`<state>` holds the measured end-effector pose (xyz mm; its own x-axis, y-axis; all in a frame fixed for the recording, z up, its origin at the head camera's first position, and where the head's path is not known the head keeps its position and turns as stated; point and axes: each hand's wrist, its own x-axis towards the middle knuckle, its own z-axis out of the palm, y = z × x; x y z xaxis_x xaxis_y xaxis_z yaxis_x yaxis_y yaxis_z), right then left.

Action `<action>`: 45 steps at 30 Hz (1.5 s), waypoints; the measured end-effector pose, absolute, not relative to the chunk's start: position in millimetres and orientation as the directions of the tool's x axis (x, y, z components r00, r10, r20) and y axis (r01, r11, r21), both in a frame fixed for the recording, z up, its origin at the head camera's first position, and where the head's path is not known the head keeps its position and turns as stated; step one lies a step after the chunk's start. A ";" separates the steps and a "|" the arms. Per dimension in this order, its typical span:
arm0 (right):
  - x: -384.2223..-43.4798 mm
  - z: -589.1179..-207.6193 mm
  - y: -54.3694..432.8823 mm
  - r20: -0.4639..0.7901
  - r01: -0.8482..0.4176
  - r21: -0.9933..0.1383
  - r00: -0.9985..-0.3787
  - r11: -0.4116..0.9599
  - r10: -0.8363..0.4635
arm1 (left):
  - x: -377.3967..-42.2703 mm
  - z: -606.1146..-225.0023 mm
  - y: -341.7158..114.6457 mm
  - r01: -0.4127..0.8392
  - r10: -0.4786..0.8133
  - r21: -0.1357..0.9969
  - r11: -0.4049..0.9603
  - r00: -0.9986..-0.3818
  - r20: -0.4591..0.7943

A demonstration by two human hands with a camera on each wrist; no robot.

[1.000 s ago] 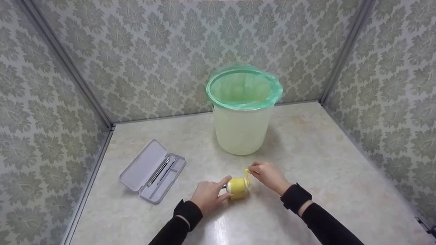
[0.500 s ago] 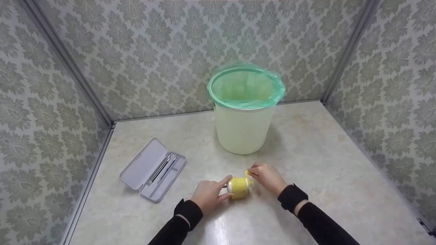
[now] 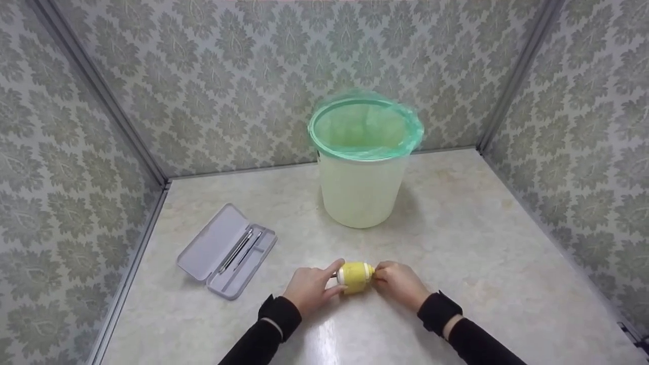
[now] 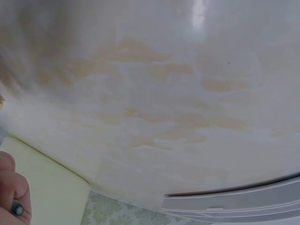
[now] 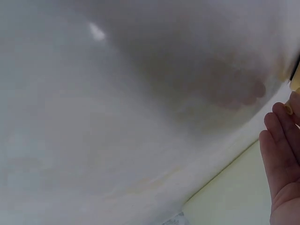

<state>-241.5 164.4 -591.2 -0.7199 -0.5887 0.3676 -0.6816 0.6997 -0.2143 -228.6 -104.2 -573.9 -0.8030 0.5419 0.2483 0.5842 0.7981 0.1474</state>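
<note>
A yellow pencil sharpener [image 3: 355, 278] with white ends and a hand crank lies on the table in the head view. My left hand [image 3: 310, 290] grips its left end with thumb and finger. A dark pencil end [image 4: 18, 207] pokes out of the curled left hand in the left wrist view, and a short dark piece shows between hand and sharpener in the head view. At the sharpener's right end, my right hand [image 3: 400, 284] pinches the yellow crank handle [image 5: 288, 108], largely covered by the fingers. The crank now points down toward me.
An open grey pencil case [image 3: 238, 276] with several slim silver pens or pencils [image 3: 236, 251] lies to the left. Behind the hands stands a pale bin [image 3: 361, 195] with a green bag over its rim. Patterned panels [image 3: 284, 61] enclose the table's back and sides.
My right hand has swung the crank from pointing up and away to pointing down toward me. The left hand and sharpener stay in nearly the same place.
</note>
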 end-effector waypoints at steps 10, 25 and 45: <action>-220.9 -588.8 168.8 0.379 -0.699 -0.241 -0.706 0.673 -0.598 | -228.8 -574.2 -104.7 0.576 0.537 0.148 0.804 -0.810 0.235; -208.7 -571.9 177.5 0.380 -0.738 -0.169 -0.661 0.654 -0.647 | -229.7 -570.8 -103.1 0.578 0.544 0.132 0.805 -0.809 0.223; -221.7 -536.0 182.0 0.576 -0.799 -0.059 -0.516 0.598 -0.634 | -230.4 -571.9 -102.7 0.574 0.540 0.131 0.808 -0.812 0.221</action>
<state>-221.7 182.0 -536.0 -0.5163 -0.6338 0.5759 -0.7995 0.5978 -0.0589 -230.4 -102.7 -571.9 -0.8118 0.5404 0.2213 0.5738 0.8084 0.1309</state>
